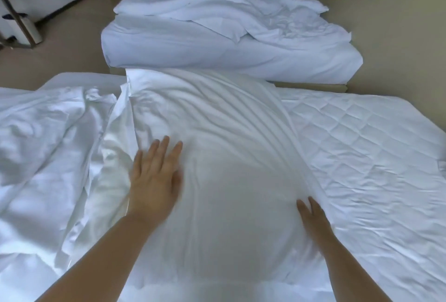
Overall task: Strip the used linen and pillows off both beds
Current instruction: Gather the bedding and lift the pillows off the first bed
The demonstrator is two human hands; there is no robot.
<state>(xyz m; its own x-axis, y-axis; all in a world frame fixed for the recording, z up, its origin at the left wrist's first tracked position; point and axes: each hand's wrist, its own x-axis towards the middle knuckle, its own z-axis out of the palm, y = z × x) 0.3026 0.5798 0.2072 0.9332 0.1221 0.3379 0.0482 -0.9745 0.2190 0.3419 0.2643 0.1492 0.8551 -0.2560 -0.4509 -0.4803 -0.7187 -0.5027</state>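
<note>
Two beds showed in the head view. The near bed [376, 161] lay right under the camera, its quilted cover bare on the right side. The far bed [217, 60] stood beyond a narrow gap.

One pillow [229, 152], in a creased white case, lay lengthwise across the middle of the near bed, and its far end reached the edge nearest the other bed. Both of the person's hands were on it. The left hand [154, 176] lay flat on the left part of the pillow, with the fingers straight and slightly spread, gripping nothing. The right hand [313, 217] lay along the pillow's right edge, also with straight fingers. Only two of those fingers showed clearly, the rest being blurred or tucked against the fold of the case.

One heap of crumpled white linen [48, 147] covered the left side of the near bed, touching the pillow's left edge. A second heap of rumpled bedding [229, 9] lay over the top of the far bed. A plump shape at its right end may have been another pillow, but the view was too soft to be sure.

On the floor [62, 58], well apart to the left, stood one small pale bin [25, 29].
</note>
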